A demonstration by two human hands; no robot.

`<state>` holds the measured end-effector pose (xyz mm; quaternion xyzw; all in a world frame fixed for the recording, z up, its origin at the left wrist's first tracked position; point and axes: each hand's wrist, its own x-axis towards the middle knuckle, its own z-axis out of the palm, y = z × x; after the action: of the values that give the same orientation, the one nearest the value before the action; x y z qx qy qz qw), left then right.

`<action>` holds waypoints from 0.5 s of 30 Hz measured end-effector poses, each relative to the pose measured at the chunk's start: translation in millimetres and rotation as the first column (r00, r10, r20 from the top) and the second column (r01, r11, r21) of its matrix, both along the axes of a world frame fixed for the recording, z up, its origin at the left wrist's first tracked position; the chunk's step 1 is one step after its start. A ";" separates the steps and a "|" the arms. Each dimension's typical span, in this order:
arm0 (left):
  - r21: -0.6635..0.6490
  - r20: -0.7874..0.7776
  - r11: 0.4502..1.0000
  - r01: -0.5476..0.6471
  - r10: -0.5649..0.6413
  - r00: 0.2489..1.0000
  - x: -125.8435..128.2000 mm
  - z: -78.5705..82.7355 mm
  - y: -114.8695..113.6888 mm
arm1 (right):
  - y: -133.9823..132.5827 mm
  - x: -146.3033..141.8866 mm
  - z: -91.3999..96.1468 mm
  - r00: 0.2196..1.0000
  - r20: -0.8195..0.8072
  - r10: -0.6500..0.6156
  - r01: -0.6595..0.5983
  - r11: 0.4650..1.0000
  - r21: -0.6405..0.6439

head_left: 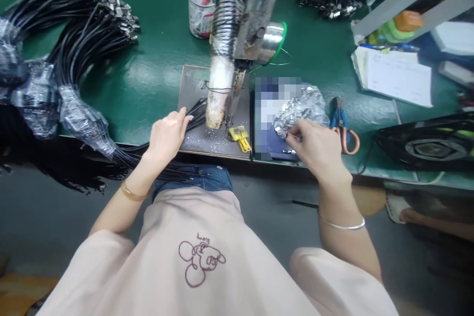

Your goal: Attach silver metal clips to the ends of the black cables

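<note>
My left hand (167,133) is closed round several thin black cables (196,113), whose ends lie over a dark board (190,81) under the soldering machine (255,15). Bent in a pinch, my right hand (314,145) is at the near edge of a transparent plastic bag (305,103) of small shiny metal parts. What its fingertips hold is too small to make out. A few loose metal pieces (289,151) lie just below those fingers on a blue surface. Between my hands a yellow tool (240,138) rests on the board, beside scattered silvery bits.
An extraction hose (225,24) comes down over the board, with a solder wire spool (273,42) beside it. Orange-handled pliers (342,126) lie right of the bag. Wrapped cable bundles (79,39) fill the left, a plastic cup (202,12) stands behind, and papers (396,74) lie right.
</note>
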<state>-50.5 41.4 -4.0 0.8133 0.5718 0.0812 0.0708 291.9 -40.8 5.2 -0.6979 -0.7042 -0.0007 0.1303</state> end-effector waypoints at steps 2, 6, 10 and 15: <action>0.037 0.008 0.999 0.010 -0.010 1.000 1.0 6.6 11.1 | 0.2 -0.2 3.0 1.000 -0.015 -0.022 0.021 1.000 -0.015; 0.103 0.001 0.992 0.071 -0.071 0.997 11.2 5.7 24.1 | -4.8 0.7 5.5 0.995 -0.092 -0.048 0.048 0.999 -0.002; 0.214 0.069 0.967 0.137 -0.155 0.986 22.2 -10.8 20.3 | -14.8 -2.5 6.9 0.977 -0.195 -0.083 0.105 0.989 0.107; 0.456 0.232 0.885 0.089 -0.215 0.949 11.3 -25.9 3.6 | -24.0 -4.8 8.8 0.956 -0.278 -0.097 0.166 0.958 0.235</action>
<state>-39.2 45.0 -29.9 0.8315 0.4567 0.3150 -0.0295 287.0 -64.9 14.0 -0.7147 -0.6262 -0.0076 0.3114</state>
